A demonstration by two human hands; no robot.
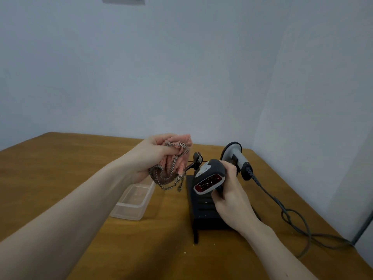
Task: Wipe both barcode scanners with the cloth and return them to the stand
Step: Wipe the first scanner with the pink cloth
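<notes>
Gripping the bunched cloth, left hand fingers curled; right hand fingers wrapped round a scanner.

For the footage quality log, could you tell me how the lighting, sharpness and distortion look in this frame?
Head view: soft, dim light; forearm shadows darken the near table; wide-angle bending curves the table's edges; the cloth and scanner look slightly soft; pale specks show on the scanner's red window.

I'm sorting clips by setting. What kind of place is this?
Probably a plain indoor room used as a workspace, not clearly a shop: a wooden table stands in a corner of bare pale walls, with a corded scanner and a clear plastic box on it.
</notes>
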